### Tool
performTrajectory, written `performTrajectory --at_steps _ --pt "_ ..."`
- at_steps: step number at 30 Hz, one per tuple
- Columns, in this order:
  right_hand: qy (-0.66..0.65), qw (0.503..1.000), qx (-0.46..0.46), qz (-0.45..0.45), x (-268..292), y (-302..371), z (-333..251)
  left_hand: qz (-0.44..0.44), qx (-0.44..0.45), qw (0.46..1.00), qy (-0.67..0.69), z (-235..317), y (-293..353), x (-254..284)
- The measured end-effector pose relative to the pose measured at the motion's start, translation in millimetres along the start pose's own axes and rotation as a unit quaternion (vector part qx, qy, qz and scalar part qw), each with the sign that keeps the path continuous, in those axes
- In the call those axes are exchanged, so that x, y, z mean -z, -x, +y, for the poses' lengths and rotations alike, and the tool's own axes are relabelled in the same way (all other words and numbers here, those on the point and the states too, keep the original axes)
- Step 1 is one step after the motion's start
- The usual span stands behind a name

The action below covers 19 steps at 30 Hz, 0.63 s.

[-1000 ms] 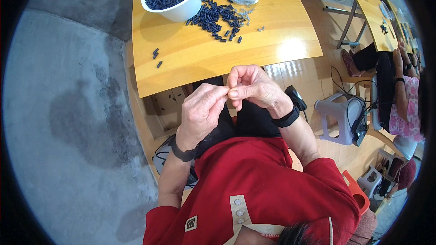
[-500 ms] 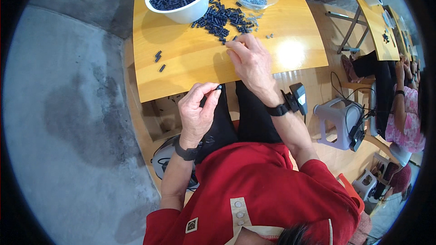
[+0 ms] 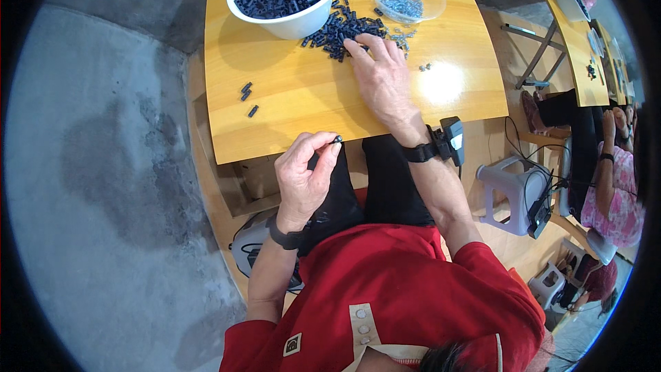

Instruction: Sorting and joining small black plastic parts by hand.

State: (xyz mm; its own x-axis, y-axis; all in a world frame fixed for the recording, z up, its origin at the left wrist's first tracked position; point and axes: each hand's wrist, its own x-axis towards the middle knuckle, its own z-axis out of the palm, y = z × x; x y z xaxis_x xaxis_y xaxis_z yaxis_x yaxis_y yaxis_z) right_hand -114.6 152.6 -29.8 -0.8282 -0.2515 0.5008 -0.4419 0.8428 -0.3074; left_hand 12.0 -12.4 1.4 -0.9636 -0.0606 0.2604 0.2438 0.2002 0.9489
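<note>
In my left hand, thumb and forefinger are pinched on a small black tube just off the table's front edge; a pale glint shows at its end. My right hand reaches over the table, fingers bent and somewhat apart, with the fingertips at the near side of a heap of black tubes. No piece shows between those fingers. Small clear or silvery pieces lie scattered at the heap's right side.
A white tub full of black tubes stands behind the heap, beside a clear round bowl of small silvery pieces. Three black tubes lie apart on the left. To the right are a plastic stool, cables and another person at a neighbouring table.
My right hand has moved farther into the heap, and its fingers have spread. The left hand keeps its pinch on the tube. The whole view has shifted slightly.
</note>
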Motion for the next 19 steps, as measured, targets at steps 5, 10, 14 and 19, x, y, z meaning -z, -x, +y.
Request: performTrajectory --at_steps 5,10,14,19 --pt "0.017 0.996 0.087 0.011 -19.8 -10.8 -21.8 -0.005 0.009 1.0 -0.008 3.5 -4.8 -3.2" --pt "-0.021 0.994 0.101 -0.035 -26.2 -5.9 -26.2 0.002 0.02 1.0 0.008 -0.1 -5.0 -0.5" --pt "-0.041 0.99 0.121 -0.064 -6.2 7.0 -14.3 0.01 0.029 0.999 0.008 -3.7 -4.5 2.7" --pt "-0.095 0.98 0.151 -0.087 3.3 18.3 9.9 0.017 0.023 1.0 0.004 -10.8 -3.9 1.3"
